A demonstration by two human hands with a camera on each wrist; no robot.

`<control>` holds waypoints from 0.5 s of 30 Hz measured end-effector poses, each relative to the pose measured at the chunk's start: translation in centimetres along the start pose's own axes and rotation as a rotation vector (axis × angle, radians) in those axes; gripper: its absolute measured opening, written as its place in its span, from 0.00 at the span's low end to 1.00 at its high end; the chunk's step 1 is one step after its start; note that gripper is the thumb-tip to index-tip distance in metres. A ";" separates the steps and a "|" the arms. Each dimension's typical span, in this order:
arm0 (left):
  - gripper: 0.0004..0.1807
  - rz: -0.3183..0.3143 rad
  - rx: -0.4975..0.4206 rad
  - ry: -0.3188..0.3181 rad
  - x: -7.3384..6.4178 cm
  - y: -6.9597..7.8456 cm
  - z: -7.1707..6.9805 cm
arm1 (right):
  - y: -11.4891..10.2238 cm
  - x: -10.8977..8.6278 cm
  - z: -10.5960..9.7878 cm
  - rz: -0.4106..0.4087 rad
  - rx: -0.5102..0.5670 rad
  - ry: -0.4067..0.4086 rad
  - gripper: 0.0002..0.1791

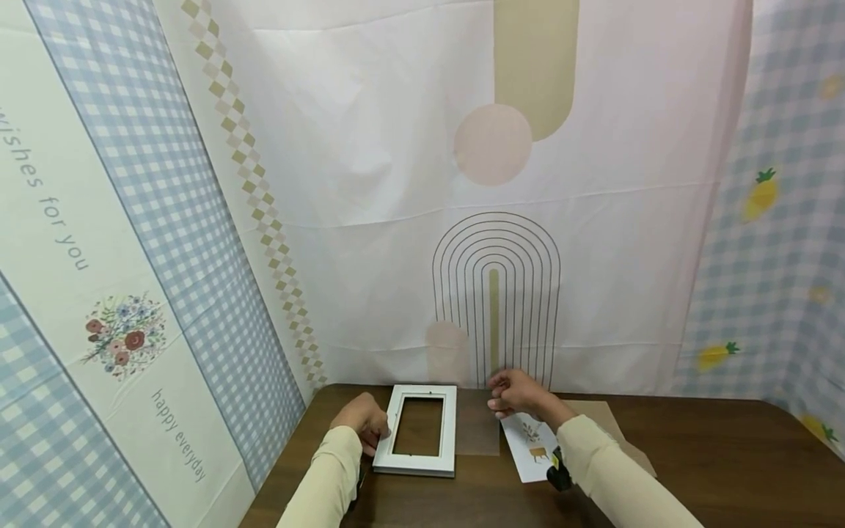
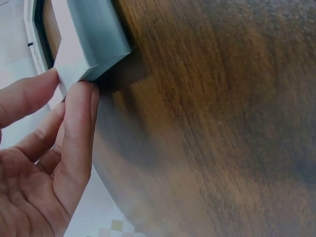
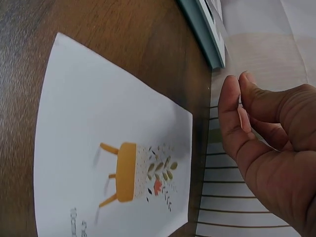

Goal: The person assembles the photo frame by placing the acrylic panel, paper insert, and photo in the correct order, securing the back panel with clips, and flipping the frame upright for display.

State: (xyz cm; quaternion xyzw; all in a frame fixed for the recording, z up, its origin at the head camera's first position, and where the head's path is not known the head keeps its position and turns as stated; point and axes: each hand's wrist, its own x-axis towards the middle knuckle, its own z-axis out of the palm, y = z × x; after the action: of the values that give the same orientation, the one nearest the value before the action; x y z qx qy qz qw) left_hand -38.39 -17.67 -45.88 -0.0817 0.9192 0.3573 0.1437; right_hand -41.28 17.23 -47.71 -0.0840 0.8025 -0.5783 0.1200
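A white rectangular picture frame (image 1: 450, 433) lies on the wooden table with the tabletop showing through its opening. My left hand (image 1: 361, 421) pinches the frame's left side between thumb and fingers; the left wrist view shows the grip at a corner of the frame (image 2: 94, 39). Just right of the frame, my right hand (image 1: 521, 394) pinches the corner of a clear, thin sheet (image 1: 479, 425), which stretches toward the frame. In the right wrist view the thumb and index fingertip (image 3: 229, 86) meet on it. The sheet's far edge by the frame is hard to make out.
A white printed card (image 1: 518, 458) with a chair-and-plant picture lies under my right forearm. Beyond it is a brown board (image 1: 597, 416), partly covered by the sleeve. A patterned cloth (image 1: 383, 293) hangs behind the table's back edge (image 1: 700, 400).
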 end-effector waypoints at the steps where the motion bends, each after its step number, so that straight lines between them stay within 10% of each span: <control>1: 0.07 0.001 -0.004 -0.001 0.0 0.0 0.0 | 0.0 0.1 0.1 -0.003 0.001 -0.001 0.29; 15: 0.05 -0.003 0.000 -0.009 -0.1 0.1 -0.2 | -0.2 1.2 1.7 0.004 0.032 0.038 0.30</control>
State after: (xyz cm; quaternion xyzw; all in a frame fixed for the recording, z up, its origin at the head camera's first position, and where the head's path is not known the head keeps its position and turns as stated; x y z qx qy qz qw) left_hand -38.39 -17.72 -45.71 -0.0816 0.9185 0.3573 0.1486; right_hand -41.90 15.29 -48.17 -0.0695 0.7956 -0.5922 0.1073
